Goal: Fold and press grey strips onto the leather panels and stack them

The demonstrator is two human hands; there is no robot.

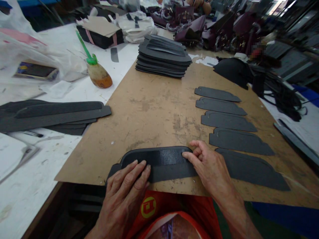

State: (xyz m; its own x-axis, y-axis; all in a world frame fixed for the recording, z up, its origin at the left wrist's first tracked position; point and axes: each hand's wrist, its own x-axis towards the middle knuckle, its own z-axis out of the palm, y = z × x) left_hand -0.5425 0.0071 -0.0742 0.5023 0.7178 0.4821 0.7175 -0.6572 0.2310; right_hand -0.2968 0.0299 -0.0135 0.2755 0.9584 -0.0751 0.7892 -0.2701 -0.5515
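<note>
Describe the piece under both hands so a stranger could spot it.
Find the near edge of the brown board. A dark panel lies there, touched by the left hand and right hand. Unlike five matte panels farther right, it has a shiny band.

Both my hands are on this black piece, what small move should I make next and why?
I'd probably press the upper right corner of the black piece with your right hand: its thumb rests near that corner, the forefinger by the edge, while your left hand lies across the other end, seemingly steadying it.
</note>
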